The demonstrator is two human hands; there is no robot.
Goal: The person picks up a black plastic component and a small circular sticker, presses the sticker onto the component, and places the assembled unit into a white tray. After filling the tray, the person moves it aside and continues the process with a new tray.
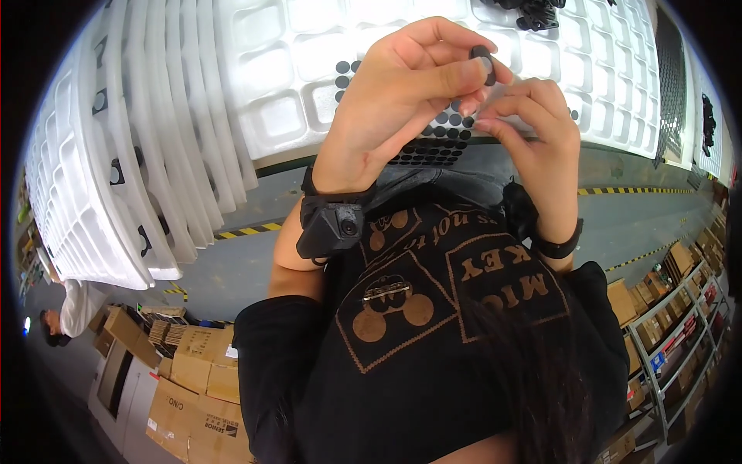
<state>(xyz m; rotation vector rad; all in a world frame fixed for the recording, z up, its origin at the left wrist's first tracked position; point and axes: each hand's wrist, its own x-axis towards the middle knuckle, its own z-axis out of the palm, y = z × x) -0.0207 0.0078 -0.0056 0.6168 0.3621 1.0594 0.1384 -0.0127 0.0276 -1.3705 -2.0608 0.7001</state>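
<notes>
My left hand (pixel 417 85) is raised over the white trays, its thumb and fingers closed on a small black part (pixel 482 63) with a rounded end. Just to the right, my right hand (pixel 541 116) has thumb and forefinger pinched together. Its fingertips meet the edge of a sheet of round black stickers (pixel 429 152); whether a sticker is between them is too small to tell. The sheet lies at the near edge of the trays, partly hidden behind my left hand and wrist.
White moulded trays (pixel 267 120) with square pockets cover the work surface. More trays (pixel 139 155) are stacked at the left. Black parts (pixel 533 14) lie at the far side. Cardboard boxes (pixel 201 394) and a person (pixel 73 309) are at left, a metal shelf (pixel 657 371) at right.
</notes>
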